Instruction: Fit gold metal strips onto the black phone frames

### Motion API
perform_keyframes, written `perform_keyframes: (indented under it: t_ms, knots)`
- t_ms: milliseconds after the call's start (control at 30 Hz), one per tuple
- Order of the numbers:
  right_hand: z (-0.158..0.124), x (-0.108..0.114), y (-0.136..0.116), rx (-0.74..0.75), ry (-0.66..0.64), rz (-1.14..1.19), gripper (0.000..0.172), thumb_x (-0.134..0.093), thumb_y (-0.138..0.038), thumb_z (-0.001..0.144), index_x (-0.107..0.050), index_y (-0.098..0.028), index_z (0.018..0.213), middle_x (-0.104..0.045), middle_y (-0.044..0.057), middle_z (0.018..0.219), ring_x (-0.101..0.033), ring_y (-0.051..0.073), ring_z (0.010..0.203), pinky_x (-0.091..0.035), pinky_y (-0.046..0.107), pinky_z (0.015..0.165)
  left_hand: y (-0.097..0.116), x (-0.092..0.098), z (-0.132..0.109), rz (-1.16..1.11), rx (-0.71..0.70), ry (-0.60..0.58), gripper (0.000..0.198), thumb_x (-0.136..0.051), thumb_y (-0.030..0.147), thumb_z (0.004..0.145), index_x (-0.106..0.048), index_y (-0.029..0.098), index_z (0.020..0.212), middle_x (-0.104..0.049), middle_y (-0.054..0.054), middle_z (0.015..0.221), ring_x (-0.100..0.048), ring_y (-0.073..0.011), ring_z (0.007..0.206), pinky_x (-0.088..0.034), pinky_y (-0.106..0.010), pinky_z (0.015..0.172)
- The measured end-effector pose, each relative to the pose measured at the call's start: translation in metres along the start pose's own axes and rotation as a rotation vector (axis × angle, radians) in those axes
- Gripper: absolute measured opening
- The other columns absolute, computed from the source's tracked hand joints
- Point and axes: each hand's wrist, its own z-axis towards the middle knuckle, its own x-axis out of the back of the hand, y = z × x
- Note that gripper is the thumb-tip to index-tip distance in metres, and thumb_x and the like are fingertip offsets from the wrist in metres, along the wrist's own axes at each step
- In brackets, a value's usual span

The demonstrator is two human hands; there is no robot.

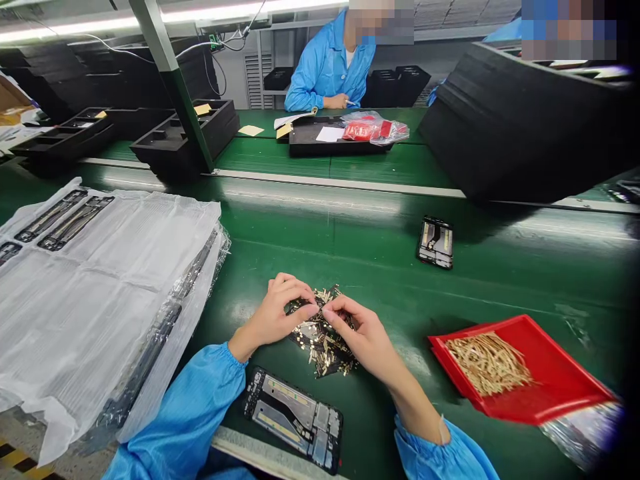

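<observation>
A heap of small dark flex cables with gold ends (pixel 327 347) lies on the green bench in front of me. Over its left side, my left hand (pixel 280 310) has fingers bent and thumb brought in toward them. My right hand (pixel 363 333) comes in from the right with thumb and index finger pinched, its tips close to the left ones. Whatever sits between the fingertips is too small to make out. Nearest my body, below the heap, a phone frame (pixel 295 420) with a black ribbon cable across it lies flat.
Another phone frame (pixel 435 242) rests farther back. On the right stands a red tray (pixel 555 360) of thin yellowish strips. Stacked trays under white sheeting (pixel 125 247) fill the left. Beyond the rail, a co-worker in blue (pixel 325 63) sits behind a black tray (pixel 320 145).
</observation>
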Motion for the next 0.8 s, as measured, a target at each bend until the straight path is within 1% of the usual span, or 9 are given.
perform_keyframes:
  t_ms: [67,133,200,300,433,600,800]
  knots:
    - [-0.0005,-0.0023,0.0014,-0.01,-0.028,0.046,0.036,-0.071,-0.06,0.103,-0.076,-0.024,0.099,-0.069,0.003,0.095,-0.056,0.022,0.09,-0.044,0.036,0.086,0.0001,-0.0017,0.0,-0.086,0.016,0.053,0.035,-0.059,0.051,0.112,-0.074,0.022,0.097,-0.076,-0.007,0.104,-0.059,-0.027,0.11,-0.04,-0.045,0.102]
    - [-0.001,-0.0037,0.0029,-0.014,-0.034,0.088,0.037,-0.073,-0.061,0.101,-0.079,-0.025,0.106,-0.07,0.004,0.099,-0.058,0.023,0.092,-0.045,0.037,0.087,-0.0011,-0.0038,0.0001,-0.128,0.037,0.093,0.037,-0.06,0.052,0.111,-0.072,0.021,0.093,-0.073,-0.007,0.097,-0.06,-0.0264,0.105,-0.042,-0.043,0.099]
    - [-0.0013,-0.0042,0.0043,-0.012,-0.024,0.103,0.039,-0.077,-0.062,0.099,-0.081,-0.025,0.11,-0.07,0.004,0.098,-0.059,0.023,0.091,-0.046,0.036,0.085,-0.0026,-0.0051,0.0003,-0.143,0.046,0.107,0.038,-0.062,0.052,0.111,-0.071,0.021,0.093,-0.071,-0.007,0.097,-0.06,-0.0259,0.104,-0.044,-0.042,0.097]
    - [-0.0013,-0.0039,0.0053,-0.011,0.001,0.096,0.041,-0.079,-0.065,0.096,-0.083,-0.026,0.109,-0.071,0.004,0.097,-0.06,0.023,0.09,-0.047,0.037,0.084,-0.0039,-0.0052,0.0007,-0.156,0.053,0.112,0.038,-0.062,0.052,0.11,-0.072,0.02,0.092,-0.07,-0.008,0.096,-0.06,-0.0253,0.103,-0.046,-0.039,0.096]
    - [-0.0012,-0.003,0.0039,-0.013,-0.002,0.083,0.045,-0.078,-0.068,0.096,-0.084,-0.025,0.109,-0.075,0.007,0.103,-0.063,0.025,0.094,-0.05,0.039,0.088,-0.0029,-0.0037,0.0009,-0.167,0.068,0.109,0.036,-0.064,0.05,0.11,-0.073,0.019,0.093,-0.069,-0.007,0.095,-0.061,-0.0243,0.102,-0.048,-0.037,0.095]
    - [-0.0008,-0.0018,0.0028,0.008,-0.01,0.058,0.045,-0.078,-0.068,0.096,-0.085,-0.025,0.108,-0.077,0.008,0.107,-0.066,0.027,0.097,-0.054,0.04,0.089,-0.0024,-0.0031,0.0008,-0.16,0.09,0.111,0.04,-0.063,0.053,0.109,-0.073,0.019,0.092,-0.069,-0.008,0.095,-0.062,-0.0242,0.1,-0.05,-0.037,0.094]
    - [-0.0001,-0.0005,0.0076,0.023,0.016,0.031,0.041,-0.078,-0.065,0.098,-0.083,-0.025,0.104,-0.073,0.006,0.1,-0.064,0.024,0.092,-0.052,0.038,0.087,-0.0022,-0.0036,0.0002,-0.153,0.091,0.087,0.037,-0.064,0.049,0.109,-0.074,0.019,0.091,-0.071,-0.007,0.093,-0.064,-0.0232,0.098,-0.05,-0.035,0.091]
